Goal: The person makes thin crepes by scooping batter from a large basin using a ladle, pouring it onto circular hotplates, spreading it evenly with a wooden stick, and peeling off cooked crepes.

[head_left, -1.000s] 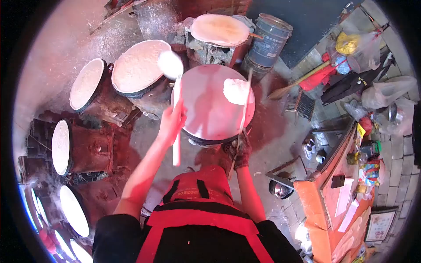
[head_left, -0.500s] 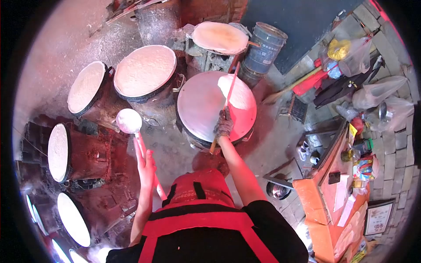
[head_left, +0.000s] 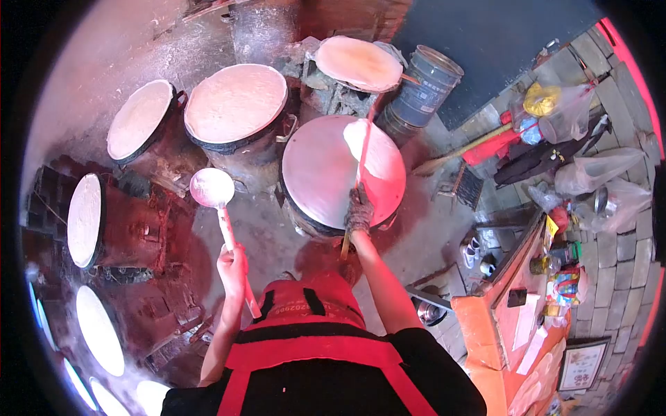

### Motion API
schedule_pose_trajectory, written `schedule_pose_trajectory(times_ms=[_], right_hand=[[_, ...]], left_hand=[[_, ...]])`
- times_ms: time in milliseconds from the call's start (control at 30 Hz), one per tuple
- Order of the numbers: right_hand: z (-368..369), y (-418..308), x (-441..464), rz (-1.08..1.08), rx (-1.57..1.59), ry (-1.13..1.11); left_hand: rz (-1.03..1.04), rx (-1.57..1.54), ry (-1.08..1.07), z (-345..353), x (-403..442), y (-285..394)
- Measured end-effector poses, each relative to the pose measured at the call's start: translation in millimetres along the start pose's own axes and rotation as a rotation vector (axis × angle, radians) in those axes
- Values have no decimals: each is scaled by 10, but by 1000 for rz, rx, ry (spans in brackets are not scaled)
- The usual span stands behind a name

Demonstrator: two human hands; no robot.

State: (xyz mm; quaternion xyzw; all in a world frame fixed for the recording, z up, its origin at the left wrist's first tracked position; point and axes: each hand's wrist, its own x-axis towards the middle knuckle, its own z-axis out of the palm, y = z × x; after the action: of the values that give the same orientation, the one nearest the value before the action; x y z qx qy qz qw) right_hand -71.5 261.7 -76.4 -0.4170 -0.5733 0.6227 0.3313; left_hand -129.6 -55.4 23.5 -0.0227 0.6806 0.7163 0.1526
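Observation:
My left hand (head_left: 234, 268) grips the handle of a long ladle (head_left: 211, 188). Its round, whitish bowl is raised to the left of the near griddle (head_left: 312, 166). My right hand (head_left: 359, 210), in a dark glove, is closed around a long thin wooden stick (head_left: 363, 156) reaching over that griddle. A mound of white batter (head_left: 378, 156) lies on the griddle's right half, partly under the stick. The stick's lower end shows below my right fist. Whether the stick touches the batter I cannot tell.
More round griddles on drum stoves hold pale flat sheets, such as the back one (head_left: 236, 104) and the left one (head_left: 84, 220). A browned round sheet (head_left: 359, 64) lies behind, near a blue metal drum (head_left: 424, 87). An orange-covered table (head_left: 479, 326) stands at right.
My left fingers, stretched along the ladle handle before, now wrap around it. The ladle has shifted slightly right. My right hand stays on the stick over the batter; the whole view has tilted a little.

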Motion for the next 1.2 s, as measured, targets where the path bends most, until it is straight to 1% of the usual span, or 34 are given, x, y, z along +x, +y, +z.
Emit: schedule_pose_trajectory(times_ms=[67, 133, 200, 233, 300, 333, 367, 400, 433, 500, 533, 567, 600, 633, 667, 733, 800, 833, 867, 933, 1000, 1067, 1100, 1133, 1200], right_hand=[[7, 2, 71, 61, 111, -87], [-260, -54, 114, 412, 606, -338], [-643, -266, 12, 399, 608, -548], [-872, -506, -187, 263, 602, -645], [-1168, -212, -67, 124, 207, -355], [-1288, 72, 32, -11, 78, -252], [-1338, 98, 48, -122, -78, -219], [-1388, 125, 67, -227, -238, -170], [-1380, 160, 115, -68, 14, -239], [-1126, -90, 206, 255, 517, -366], [-1074, 88, 385, 235, 496, -543], [-1020, 257, 561, 205, 471, -720], [-791, 111, 485, 71, 88, -575], [-734, -76, 402, 22, -128, -522], [-663, -332, 291, -15, -344, -468], [-973, -155, 513, 504, 447, -832], [-1217, -549, 345, 586, 453, -632], [-1329, -492, 389, 441, 369, -598], [-1473, -400, 497, 297, 286, -563], [-1605, -226, 731, 157, 185, -520], [-1514, -185, 979, 153, 153, -512], [-1351, -288, 1015, 354, 227, -712], [-1273, -395, 960, 456, 262, -809], [-1202, -489, 867, 333, -30, -769], [-1339, -539, 894, 631, 234, -894]], left_hand=[[30, 30, 50, 83, -76, 13], [44, 88, 77, 119, -151, -23], [140, 221, 63, 184, -232, -93], [184, 290, 56, 211, -276, -116], [111, 277, 105, 336, -381, -120], [75, 272, 128, 416, -433, -117], [39, 268, 147, 477, -483, -117], [145, 323, 142, 532, -504, -139], [94, 245, 153, 603, -556, -123], [1, 86, 177, 746, -652, -70], [-4, 57, 175, 775, -663, -153], [-25, 68, 128, 764, -688, -202], [-44, 78, 80, 742, -706, -238], [-62, 87, 32, 751, -719, -272], [-114, -18, 90, 813, -738, -309], [-213, -235, 208, 946, -765, -377], [-212, -141, 211, 990, -809, -444], [-212, -96, 213, 1014, -836, -477], [-198, -122, 240, 1053, -873, -512], [-166, -119, 289, 1196, -1002, -412], [-142, -53, 323, 1277, -1106, -413], [-129, 78, 336, 1313, -1179, -471], [-134, 46, 346, 1353, -1227, -470], [-137, 16, 354, 1398, -1265, -461], [-134, -38, 366, 1449, -1313, -459]])
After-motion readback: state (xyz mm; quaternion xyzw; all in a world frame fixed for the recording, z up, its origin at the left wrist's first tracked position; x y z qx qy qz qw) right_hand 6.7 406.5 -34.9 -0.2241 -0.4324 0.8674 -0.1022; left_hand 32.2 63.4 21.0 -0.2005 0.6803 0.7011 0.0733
